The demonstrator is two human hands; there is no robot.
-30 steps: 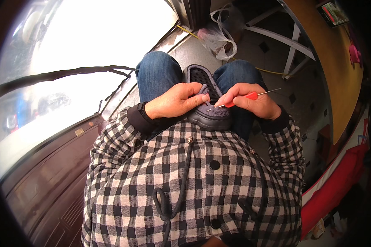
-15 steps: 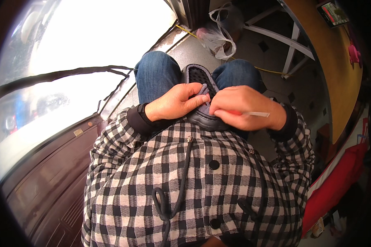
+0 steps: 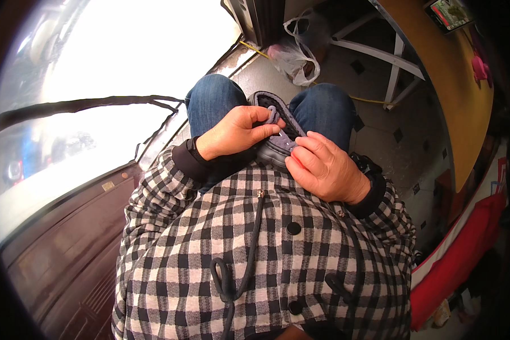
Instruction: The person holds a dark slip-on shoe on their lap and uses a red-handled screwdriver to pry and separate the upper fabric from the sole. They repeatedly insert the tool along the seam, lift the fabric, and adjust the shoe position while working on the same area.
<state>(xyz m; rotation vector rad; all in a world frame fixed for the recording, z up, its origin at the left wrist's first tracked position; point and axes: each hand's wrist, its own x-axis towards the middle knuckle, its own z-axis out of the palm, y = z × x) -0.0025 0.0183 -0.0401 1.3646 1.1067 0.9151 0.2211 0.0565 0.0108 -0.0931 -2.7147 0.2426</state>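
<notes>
In the head view, between two knees [image 3: 214, 105] in blue jeans: a dark shoe [image 3: 275, 157] with a soft grey inside, one end close to the black and white checked jacket [image 3: 209, 277]. At the left side of the shoe, the left hand [image 3: 239, 131], with thumb and first finger pinched narrow on a grey loop [image 3: 273, 115] over the opening. At the near right side of the shoe, the right hand [image 3: 327, 170], with fingers curled in and tips close together, touching the grey part. Between those fingers, a bit of red handle [image 3: 297, 163], mostly hidden.

Farther off, past the knees: a see-through plastic bag [image 3: 300, 63] on the tiled floor [image 3: 374, 133], near a yellow cord [image 3: 370, 101] and white bars [image 3: 379, 54]. Over to the right, a yellow-brown surface [image 3: 453, 107], with a small screen [image 3: 449, 14] at the top and a pink thing [image 3: 480, 69] at the edge. Lower down, a red cloth [image 3: 464, 266]. Over to the left, bright glass [image 3: 136, 51] above a brown panel [image 3: 68, 243], with a black strip [image 3: 79, 109] running across.
</notes>
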